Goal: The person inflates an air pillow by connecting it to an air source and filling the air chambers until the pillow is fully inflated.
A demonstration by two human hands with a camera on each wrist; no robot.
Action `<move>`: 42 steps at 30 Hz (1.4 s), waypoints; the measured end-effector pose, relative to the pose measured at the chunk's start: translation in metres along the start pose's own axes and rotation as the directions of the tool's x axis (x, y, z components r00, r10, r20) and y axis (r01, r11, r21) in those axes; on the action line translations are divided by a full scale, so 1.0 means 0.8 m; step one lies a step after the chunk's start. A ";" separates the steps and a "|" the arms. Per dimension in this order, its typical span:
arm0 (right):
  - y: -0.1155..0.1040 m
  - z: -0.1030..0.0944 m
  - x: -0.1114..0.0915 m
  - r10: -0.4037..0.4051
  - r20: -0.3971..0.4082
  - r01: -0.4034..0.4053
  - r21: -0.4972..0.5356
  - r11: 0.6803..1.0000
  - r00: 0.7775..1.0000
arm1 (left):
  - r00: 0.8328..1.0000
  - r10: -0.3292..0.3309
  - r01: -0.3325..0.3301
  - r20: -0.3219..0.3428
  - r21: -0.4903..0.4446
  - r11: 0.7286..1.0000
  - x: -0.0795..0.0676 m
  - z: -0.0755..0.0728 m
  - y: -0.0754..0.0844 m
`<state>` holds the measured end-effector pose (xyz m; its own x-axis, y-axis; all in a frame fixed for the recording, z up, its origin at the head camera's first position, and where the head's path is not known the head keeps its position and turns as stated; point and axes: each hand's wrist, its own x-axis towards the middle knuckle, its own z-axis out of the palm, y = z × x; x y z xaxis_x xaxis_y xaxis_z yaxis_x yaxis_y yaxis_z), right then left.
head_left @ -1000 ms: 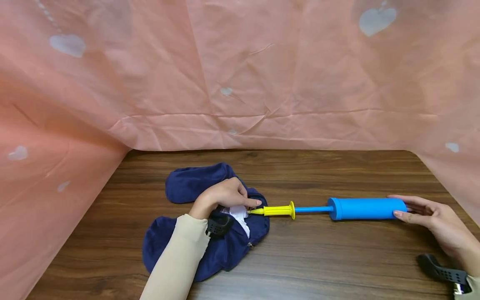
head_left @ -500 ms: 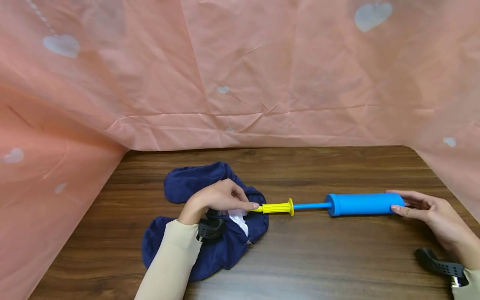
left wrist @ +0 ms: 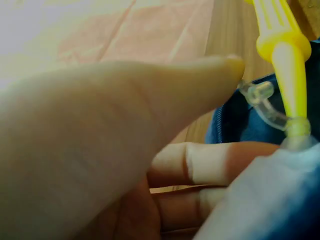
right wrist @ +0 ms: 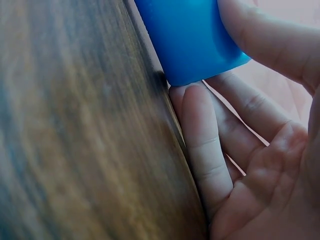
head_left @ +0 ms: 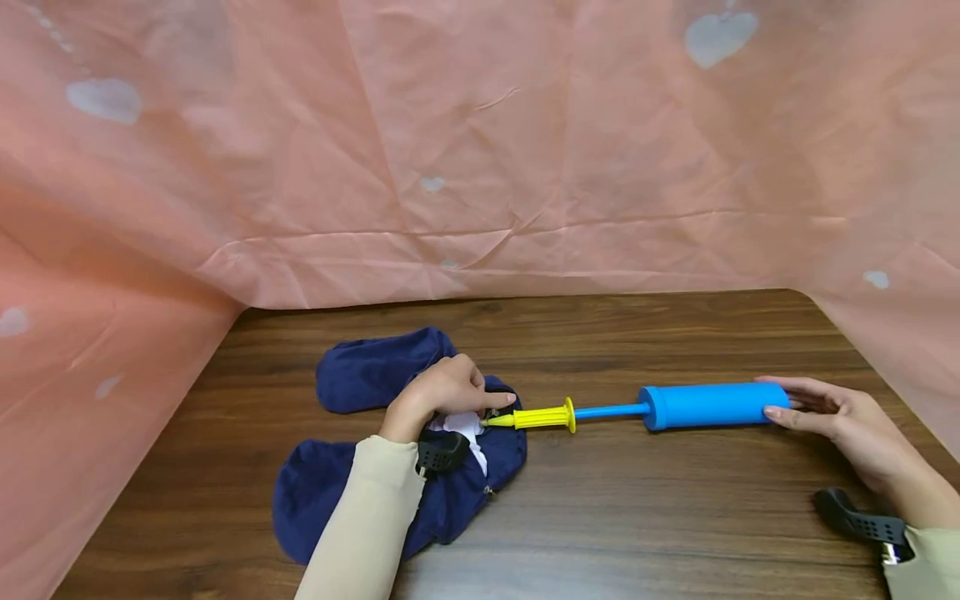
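A hand pump lies across the table, with a blue barrel (head_left: 712, 406), a thin blue rod and a yellow ribbed nozzle (head_left: 543, 416). In the left wrist view the nozzle tip sits in a clear plastic valve (left wrist: 298, 134) on a white inner bladder (left wrist: 265, 192). That bladder shows through the opening of a navy U-shaped neck pillow (head_left: 382, 367). My left hand (head_left: 442, 392) is at the valve, thumb straight by its clear cap, fingers straight and partly hidden behind the bladder. My right hand (head_left: 847, 425) holds the barrel's far end between thumb and fingers.
A brown wood-grain table (head_left: 637, 517) lies under everything. Pink cloth (head_left: 480, 150) with pale hearts hangs behind it and at both sides. Black camera mounts (head_left: 442, 452) are worn at both wrists.
My left thumb came down onto the yellow nozzle, then lifted off it again. My right hand keeps its hold on the barrel's end. The whole view has shifted slightly.
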<state>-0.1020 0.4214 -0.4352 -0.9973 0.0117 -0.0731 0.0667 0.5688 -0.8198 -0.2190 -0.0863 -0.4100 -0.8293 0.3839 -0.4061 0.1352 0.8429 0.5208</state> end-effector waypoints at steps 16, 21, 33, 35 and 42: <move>-0.005 -0.002 -0.004 -0.031 0.010 0.031 0.030 0.999 0.999 | 0.948 0.298 -0.259 0.113 -0.273 0.926 -0.071 -0.026 -0.009; -0.006 -0.004 -0.002 -0.024 0.002 0.024 0.018 1.000 1.000 | 0.948 0.308 -0.270 0.082 -0.303 0.914 -0.068 -0.023 -0.013; 0.001 -0.007 -0.004 0.011 -0.001 -0.011 -0.014 1.000 1.000 | 0.947 0.319 -0.289 0.031 -0.345 0.893 -0.063 -0.016 -0.015; 0.001 -0.007 -0.004 0.009 -0.003 -0.009 -0.010 1.000 1.000 | 0.953 0.302 -0.278 0.022 -0.334 0.901 -0.064 -0.016 -0.014; -0.002 -0.006 -0.005 0.011 -0.011 -0.011 -0.003 1.000 1.000 | 0.966 0.260 -0.247 0.004 -0.299 0.922 -0.064 -0.015 -0.007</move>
<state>-0.0981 0.4244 -0.4305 -0.9967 0.0275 -0.0758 0.0779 0.5714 -0.8169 -0.1838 -0.1151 -0.3833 -0.7636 0.5912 -0.2597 0.1673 0.5695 0.8048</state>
